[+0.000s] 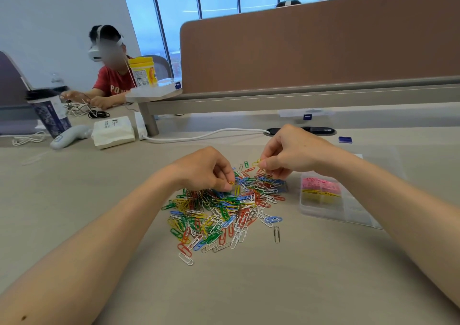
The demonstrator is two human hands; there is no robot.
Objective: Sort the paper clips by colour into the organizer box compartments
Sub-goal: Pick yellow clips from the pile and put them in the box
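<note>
Left hand (206,169) pinches a yellow clip (231,183) and right hand (288,150) a second yellow clip (256,162) over the paper clips (224,212) heaped just below them, organizer box (321,207) beside the right forearm; clips judged light, wiry, slippery, tangle-prone, best nipped by one rounded end.

We see paper clip pile (224,210) at centre of desk (249,287), straight before us. Lone clip (276,234) right of pile's near part, apart from it. Organizer box (321,212) right of pile, near it; sorted clips (321,187) in two left-column compartments, one batch behind the other.

Our left hand (206,170) over pile's far left edge, pinching left-hand clip (231,183). Our right hand (291,150) over far right edge, pinching right-hand clip (257,162).

Cable (199,136) behind pile. Tissue pack (113,131), controller (69,136), cup (51,111) far left. Divider panel (311,50) behind all; canister (143,72) on shelf (154,94) at its left end.
</note>
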